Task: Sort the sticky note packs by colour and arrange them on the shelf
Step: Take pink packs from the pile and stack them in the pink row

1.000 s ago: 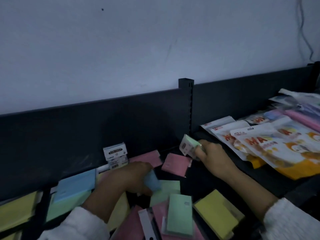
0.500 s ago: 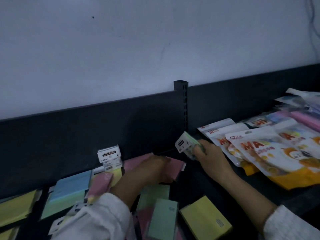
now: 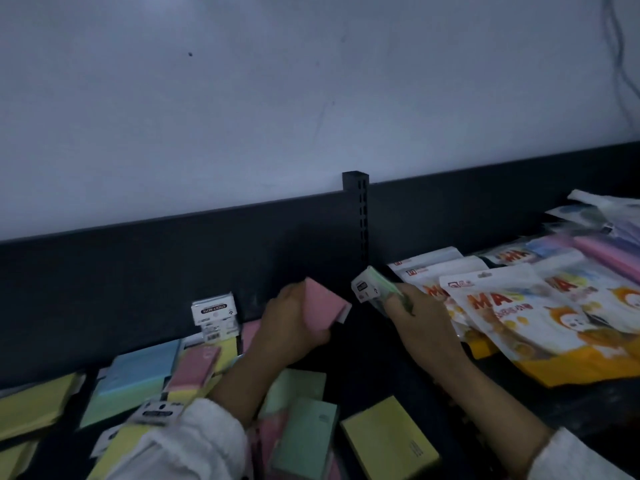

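My left hand (image 3: 291, 327) grips a pink sticky note pack (image 3: 323, 304), lifted off the dark shelf (image 3: 374, 382) and tilted. To its right, my right hand (image 3: 419, 313) holds a green pack (image 3: 375, 287) with a white label end, raised near the shelf's back panel. Loose packs lie below: a blue pack (image 3: 142, 367), a pink one (image 3: 195, 367), yellow packs (image 3: 33, 401) at the left, a green pack (image 3: 304, 438) and a yellow pack (image 3: 389, 441) at the front.
A white-labelled pack (image 3: 215, 311) stands upright against the back panel. Glossy printed bags (image 3: 540, 313) overlap on the shelf's right side. A slotted black upright (image 3: 356, 216) rises at the back centre, with a pale wall behind.
My left hand has picked a pink pack up from the shelf and raised it. My right hand keeps the green pack in nearly the same place.
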Demonstrator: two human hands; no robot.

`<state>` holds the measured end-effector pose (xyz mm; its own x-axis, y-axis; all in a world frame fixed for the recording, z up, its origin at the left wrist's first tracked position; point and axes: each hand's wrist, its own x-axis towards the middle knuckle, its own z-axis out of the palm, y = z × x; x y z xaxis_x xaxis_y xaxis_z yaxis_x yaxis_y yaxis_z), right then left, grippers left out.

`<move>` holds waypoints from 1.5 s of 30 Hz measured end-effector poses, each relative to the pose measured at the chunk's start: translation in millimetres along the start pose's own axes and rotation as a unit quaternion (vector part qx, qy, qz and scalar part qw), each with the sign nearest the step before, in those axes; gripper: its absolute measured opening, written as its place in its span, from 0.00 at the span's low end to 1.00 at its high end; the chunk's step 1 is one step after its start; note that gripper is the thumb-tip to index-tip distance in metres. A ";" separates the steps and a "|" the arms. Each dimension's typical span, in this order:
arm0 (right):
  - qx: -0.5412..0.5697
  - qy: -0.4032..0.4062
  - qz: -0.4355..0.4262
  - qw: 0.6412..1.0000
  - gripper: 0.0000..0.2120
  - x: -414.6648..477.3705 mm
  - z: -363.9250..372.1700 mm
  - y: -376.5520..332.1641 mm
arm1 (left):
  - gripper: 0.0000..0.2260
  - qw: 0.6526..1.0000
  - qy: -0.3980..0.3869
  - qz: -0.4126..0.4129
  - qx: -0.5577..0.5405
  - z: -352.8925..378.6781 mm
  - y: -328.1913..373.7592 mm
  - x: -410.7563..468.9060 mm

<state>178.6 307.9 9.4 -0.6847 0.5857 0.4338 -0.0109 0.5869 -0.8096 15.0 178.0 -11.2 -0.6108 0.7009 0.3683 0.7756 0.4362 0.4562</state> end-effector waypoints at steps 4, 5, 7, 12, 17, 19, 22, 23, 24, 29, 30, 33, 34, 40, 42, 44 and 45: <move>-0.039 -0.014 -0.026 0.999 0.12 -2.9 10.2 -5.2 | 0.25 0.997 0.071 -0.035 -0.013 -31.8 -8.5 -23.1; -0.048 -0.010 -0.041 0.998 0.14 -4.3 14.3 -5.2 | 0.27 0.996 0.087 -0.037 0.002 -39.3 -10.8 -33.2; -0.050 0.004 -0.082 0.995 0.13 -8.9 24.1 -6.5 | 0.30 0.991 0.124 -0.040 0.024 -53.2 -15.2 -55.1; -0.128 0.056 -0.277 0.951 0.07 -21.2 58.0 -17.5 | 0.34 0.976 0.194 -0.085 0.054 -83.2 -27.8 -106.6; -0.180 0.098 -0.513 0.833 0.17 -23.9 76.2 -35.7 | 0.41 0.964 0.232 -0.121 0.054 -114.1 -27.3 -145.0; -0.202 0.088 -0.545 0.809 0.09 -23.9 82.9 -41.5 | 0.37 0.960 0.240 -0.128 0.071 -122.1 -29.7 -156.7; -0.201 0.070 -0.559 0.801 0.05 -25.5 99.3 -47.8 | 0.36 0.952 0.250 -0.147 0.098 -134.8 -41.0 -174.3; -0.199 0.065 -0.561 0.801 0.04 -26.5 105.4 -49.7 | 0.37 0.950 0.256 -0.148 0.103 -139.7 -44.7 -179.8; -0.197 0.057 -0.559 0.804 0.04 -28.0 110.2 -52.4 | 0.37 0.947 0.261 -0.155 0.102 -144.8 -48.6 -185.1; -0.176 -0.013 -0.534 0.827 0.18 -38.7 137.6 -70.1 | 0.39 0.930 0.288 -0.202 0.110 -172.1 -78.4 -226.3; -0.175 -0.022 -0.532 0.828 0.20 -41.3 144.3 -74.0 | 0.39 0.925 0.296 -0.214 0.108 -176.9 -85.3 -237.2; -0.163 -0.031 -0.529 0.832 0.19 -48.9 167.6 -85.9 | 0.38 0.904 0.305 -0.274 0.118 -191.2 -108.2 -269.8; -0.160 -0.029 -0.528 0.834 0.18 -52.1 175.3 -90.6 | 0.39 0.897 0.305 -0.295 0.126 -195.6 -116.7 -279.0; -0.145 -0.054 -0.517 0.842 0.19 -77.1 234.6 -129.4 | 0.40 0.889 0.309 -0.313 0.128 -227.4 -155.8 -320.0; -0.144 -0.072 -0.507 0.847 0.19 -85.1 252.6 -142.6 | 0.39 0.889 0.310 -0.307 0.139 -237.3 -166.1 -329.2; -0.149 -0.083 -0.501 0.849 0.16 -93.5 266.9 -154.7 | 0.37 0.886 0.310 -0.310 0.151 -248.1 -178.1 -337.2; -0.152 -0.089 -0.500 0.848 0.15 -98.2 274.9 -160.8 | 0.37 0.885 0.309 -0.315 0.151 -254.3 -186.2 -341.9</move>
<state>47.3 2.3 -11.7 -0.5437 -0.3668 0.7549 -0.4802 0.8736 0.0786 39.0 -286.4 -16.0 -0.8352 -0.1361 0.5328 0.2006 0.8267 0.5257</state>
